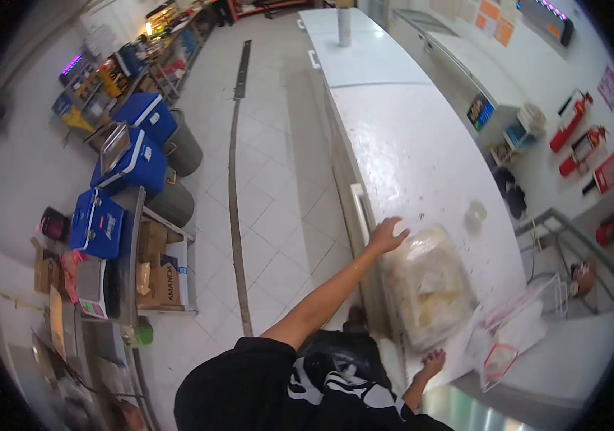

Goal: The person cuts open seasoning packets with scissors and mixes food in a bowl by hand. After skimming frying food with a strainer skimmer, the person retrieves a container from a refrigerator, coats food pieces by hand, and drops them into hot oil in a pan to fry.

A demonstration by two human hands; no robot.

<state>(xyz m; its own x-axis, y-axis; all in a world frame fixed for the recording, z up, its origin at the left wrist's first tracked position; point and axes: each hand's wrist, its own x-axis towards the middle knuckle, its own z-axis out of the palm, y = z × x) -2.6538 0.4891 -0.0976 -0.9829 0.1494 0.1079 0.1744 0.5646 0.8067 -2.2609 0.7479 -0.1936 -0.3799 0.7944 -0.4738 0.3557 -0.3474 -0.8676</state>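
A large clear plastic bag with pale, yellowish contents lies flat on the white counter, close to its front edge. At the bag's far left corner is my left hand, thumb and fingers spread; whether it touches the plastic is hard to tell. My right hand is just off the bag's near end, fingers curled in with nothing visible in them. Beyond the bag sits a small pale round item. Crumpled white and pink plastic bags lie to the right.
A tall cylinder stands at the counter's far end. A metal rail and a white wire rack are at the right. Across the tiled floor, blue coolers, grey bins and cardboard boxes line the left side.
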